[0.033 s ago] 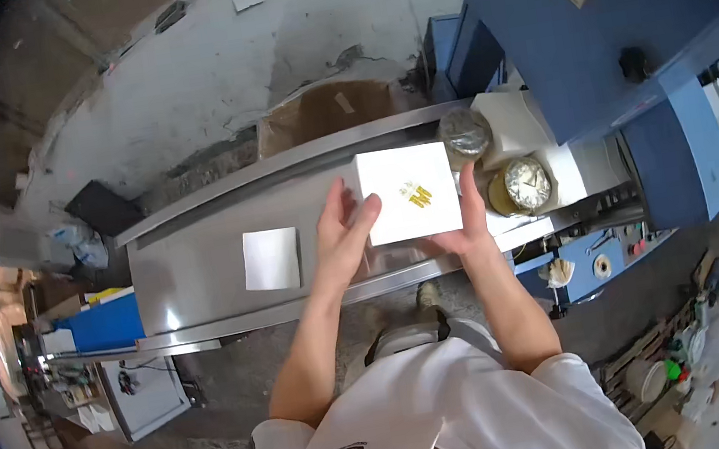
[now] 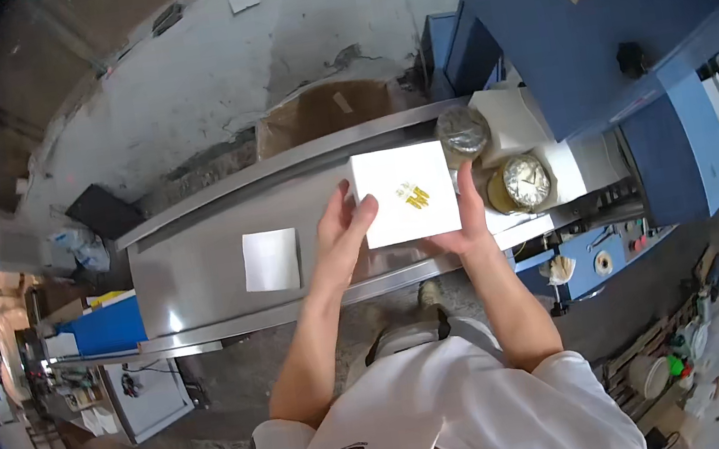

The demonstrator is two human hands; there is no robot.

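Between my two hands is a white square block with a gold print (image 2: 394, 173). Whether it is a box or a stack of sheets, I cannot tell. My left hand (image 2: 343, 241) grips its left edge, with the thumb lying near the top face. My right hand (image 2: 469, 213) supports the right edge; its thumb points up along the side and its other fingers are hidden underneath. The block is over the right part of a metal conveyor-like table (image 2: 188, 259). On that surface, left of my hands, lies a white square sheet or thin stack (image 2: 271, 261).
Right of the block stand two round foil-topped containers (image 2: 525, 183) beside white boxes (image 2: 507, 123). A blue machine cabinet (image 2: 582, 33) rises at the far right. Beyond the table's raised metal rim is an open cardboard box (image 2: 320, 114). A blue panel (image 2: 105, 323) adjoins the left end.
The block has shifted very slightly to the left in my hands' hold. My grip looks the same, and the sheet on the table stays in place.
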